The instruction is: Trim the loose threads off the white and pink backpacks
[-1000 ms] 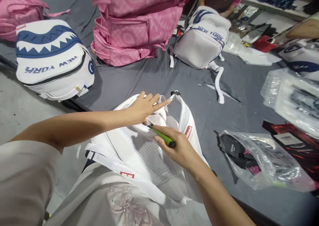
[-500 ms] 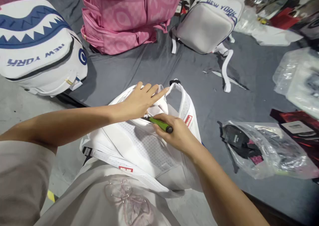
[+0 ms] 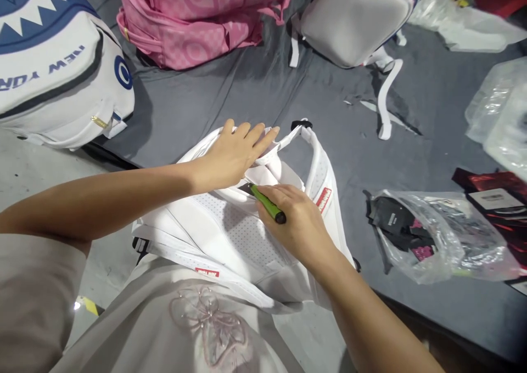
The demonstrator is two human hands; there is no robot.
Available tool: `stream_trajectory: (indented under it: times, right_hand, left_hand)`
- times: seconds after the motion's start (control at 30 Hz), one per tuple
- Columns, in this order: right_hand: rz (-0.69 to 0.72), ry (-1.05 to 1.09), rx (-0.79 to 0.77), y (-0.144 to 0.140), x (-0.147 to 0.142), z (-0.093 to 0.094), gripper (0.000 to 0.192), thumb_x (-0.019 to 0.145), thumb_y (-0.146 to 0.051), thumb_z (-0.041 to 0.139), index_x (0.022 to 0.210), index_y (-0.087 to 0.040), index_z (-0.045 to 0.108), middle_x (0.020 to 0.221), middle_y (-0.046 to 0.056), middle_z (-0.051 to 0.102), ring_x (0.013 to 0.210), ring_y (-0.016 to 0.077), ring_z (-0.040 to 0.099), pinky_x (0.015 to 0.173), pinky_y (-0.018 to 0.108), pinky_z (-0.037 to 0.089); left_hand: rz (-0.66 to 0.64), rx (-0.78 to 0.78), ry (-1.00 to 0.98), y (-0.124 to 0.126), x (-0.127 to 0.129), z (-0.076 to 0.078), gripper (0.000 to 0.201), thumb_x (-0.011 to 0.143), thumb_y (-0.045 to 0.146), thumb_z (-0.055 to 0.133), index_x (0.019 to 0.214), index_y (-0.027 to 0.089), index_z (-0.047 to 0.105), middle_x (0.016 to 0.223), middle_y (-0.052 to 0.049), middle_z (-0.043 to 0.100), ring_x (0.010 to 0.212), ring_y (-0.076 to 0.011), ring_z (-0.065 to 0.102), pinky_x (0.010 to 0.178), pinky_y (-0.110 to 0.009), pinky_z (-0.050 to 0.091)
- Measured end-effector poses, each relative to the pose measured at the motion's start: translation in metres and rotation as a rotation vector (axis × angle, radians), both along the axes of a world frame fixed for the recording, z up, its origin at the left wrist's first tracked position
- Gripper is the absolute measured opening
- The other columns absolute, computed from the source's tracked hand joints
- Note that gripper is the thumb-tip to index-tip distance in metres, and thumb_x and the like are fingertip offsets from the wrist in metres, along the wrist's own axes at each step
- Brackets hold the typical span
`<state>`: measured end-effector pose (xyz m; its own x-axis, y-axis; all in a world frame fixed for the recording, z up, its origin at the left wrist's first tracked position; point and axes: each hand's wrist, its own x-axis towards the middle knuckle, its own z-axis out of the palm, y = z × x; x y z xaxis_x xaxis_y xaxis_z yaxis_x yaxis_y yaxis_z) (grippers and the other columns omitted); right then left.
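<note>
A white backpack [image 3: 242, 219] lies against my front at the table edge, its dotted back padding and straps facing up. My left hand [image 3: 236, 153] rests on its upper part with the fingers spread and the palm down. My right hand [image 3: 294, 219] is closed around a green-handled utility knife [image 3: 267, 203]. The knife's dark blade points up and left, at the backpack's white fabric just below my left hand. Whether the tip touches the fabric I cannot tell. One shoulder strap [image 3: 323, 170] with a red label loops up on the right.
On the grey-covered table [image 3: 247, 93] stand a white-and-blue backpack [image 3: 61, 82] at left, a pink backpack [image 3: 197, 27] behind, and another white backpack [image 3: 354, 22] at right. Bagged dark items [image 3: 432, 236] lie on the right, with clear plastic packaging [image 3: 502, 115] beyond them.
The view has shifted, so the far backpacks sit higher in the picture. The knife has moved slightly back from my left hand, and more of its dark blade shows. My left hand stays on the backpack.
</note>
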<state>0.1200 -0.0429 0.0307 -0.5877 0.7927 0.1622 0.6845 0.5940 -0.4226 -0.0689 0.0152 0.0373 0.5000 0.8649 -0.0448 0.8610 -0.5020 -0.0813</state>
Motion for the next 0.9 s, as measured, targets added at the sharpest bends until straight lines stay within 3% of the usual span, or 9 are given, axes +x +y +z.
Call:
stream_trajectory:
  times: [0.33,0.63,0.9]
  right_hand:
    - [-0.026,-0.097,-0.099,0.004,0.005,0.015,0.027,0.090,-0.019,0.059,0.113,-0.013,0.072,0.098,0.010,0.075,0.090,0.0283,0.069,0.077,0.042,0.056]
    - [-0.007,-0.048,-0.032,0.003,0.005,0.008,0.026,0.092,-0.019,0.057,0.112,-0.012,0.070,0.101,0.011,0.075,0.093,0.0278,0.069,0.082,0.041,0.058]
    - [-0.039,0.005,-0.041,0.000,0.008,0.004,0.026,0.092,-0.019,0.056,0.113,-0.012,0.069,0.103,0.011,0.075,0.097,0.0274,0.068,0.085,0.041,0.057]
  left_hand:
    - [-0.004,-0.009,-0.014,0.000,-0.001,0.003,0.091,0.091,0.037,0.059,0.160,0.021,0.003,0.162,-0.014,0.027,0.134,-0.0368,0.039,0.110,-0.052,0.030]
    - [-0.007,-0.015,-0.050,0.002,-0.002,0.002,0.090,0.091,0.044,0.059,0.160,0.023,0.006,0.161,-0.013,0.027,0.136,-0.0375,0.038,0.110,-0.051,0.030]
    - [-0.019,0.008,-0.052,0.000,-0.003,0.003,0.082,0.094,0.038,0.054,0.160,0.018,0.009,0.160,-0.015,0.029,0.137,-0.0353,0.037,0.111,-0.051,0.030]
